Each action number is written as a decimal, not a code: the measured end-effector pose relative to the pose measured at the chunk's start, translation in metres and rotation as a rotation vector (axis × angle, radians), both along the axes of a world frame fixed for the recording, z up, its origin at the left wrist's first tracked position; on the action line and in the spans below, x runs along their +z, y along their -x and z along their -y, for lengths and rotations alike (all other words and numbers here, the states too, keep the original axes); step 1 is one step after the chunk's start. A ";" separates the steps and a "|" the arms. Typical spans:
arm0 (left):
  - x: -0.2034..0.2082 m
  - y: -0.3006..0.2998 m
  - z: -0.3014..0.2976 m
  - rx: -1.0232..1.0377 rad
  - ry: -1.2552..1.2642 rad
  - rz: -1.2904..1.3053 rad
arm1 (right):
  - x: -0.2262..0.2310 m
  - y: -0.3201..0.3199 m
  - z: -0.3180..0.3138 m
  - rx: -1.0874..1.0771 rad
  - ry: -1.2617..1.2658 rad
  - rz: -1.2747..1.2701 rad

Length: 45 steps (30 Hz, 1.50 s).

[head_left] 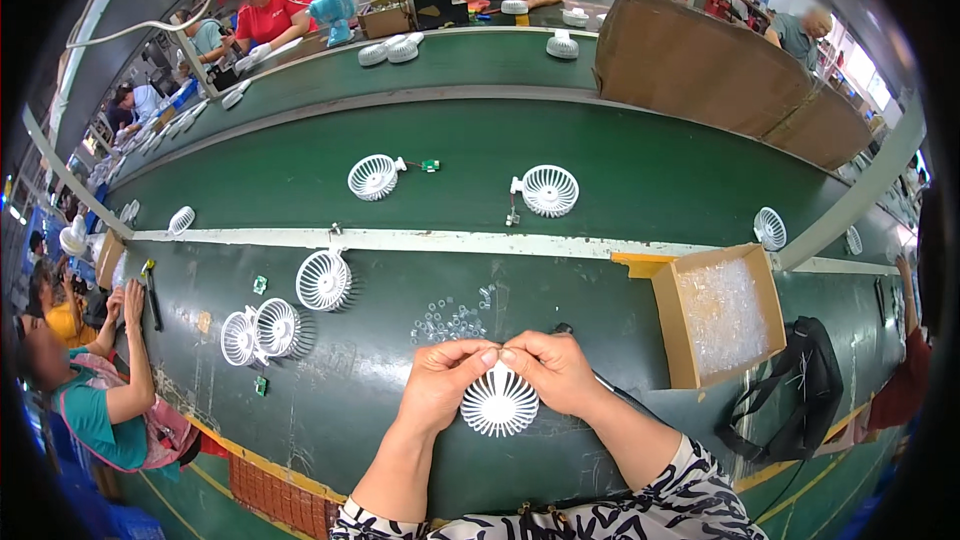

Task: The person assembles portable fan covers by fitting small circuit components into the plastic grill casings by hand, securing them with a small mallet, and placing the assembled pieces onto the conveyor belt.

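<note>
Near the front edge of the bench, my left hand (440,377) and my right hand (556,372) meet over a white slatted fan cage (500,407). Thumbs and forefingers of both pinch together at its top end. The fingers hide whatever small part lies between them. Just beyond the hands, small clear plastic rings (450,323) are scattered on the green bench (390,420). A dark tool (563,329) lies partly hidden behind my right hand. To the left are more white fan cages, one single cage (324,280) and two side by side (276,327).
Small green circuit boards (260,285) lie left. A cardboard box (681,335) of clear plastic pieces stands right, beside a black bag (800,390). Beyond a white rail (430,239), a green belt (450,140) carries fan cages. A co-worker (110,400) sits at left; others work farther off.
</note>
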<state>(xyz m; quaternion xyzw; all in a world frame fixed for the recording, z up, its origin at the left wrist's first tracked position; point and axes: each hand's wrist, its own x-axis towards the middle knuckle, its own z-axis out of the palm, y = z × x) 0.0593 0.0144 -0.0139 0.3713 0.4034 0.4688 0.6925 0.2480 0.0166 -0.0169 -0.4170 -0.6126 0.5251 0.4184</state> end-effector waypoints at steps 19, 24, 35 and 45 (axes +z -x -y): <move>0.008 0.011 -0.006 0.013 0.078 -0.194 | -0.002 0.010 0.008 -0.124 -0.255 0.088; 0.001 0.010 -0.004 0.014 0.093 -0.220 | -0.012 0.012 0.013 -0.168 -0.359 0.113; 0.006 0.010 0.000 -0.020 0.062 -0.212 | -0.008 0.014 0.015 -0.145 -0.350 0.119; 0.001 0.009 -0.006 -0.097 0.059 -0.232 | -0.020 0.012 0.009 -0.126 -0.448 0.132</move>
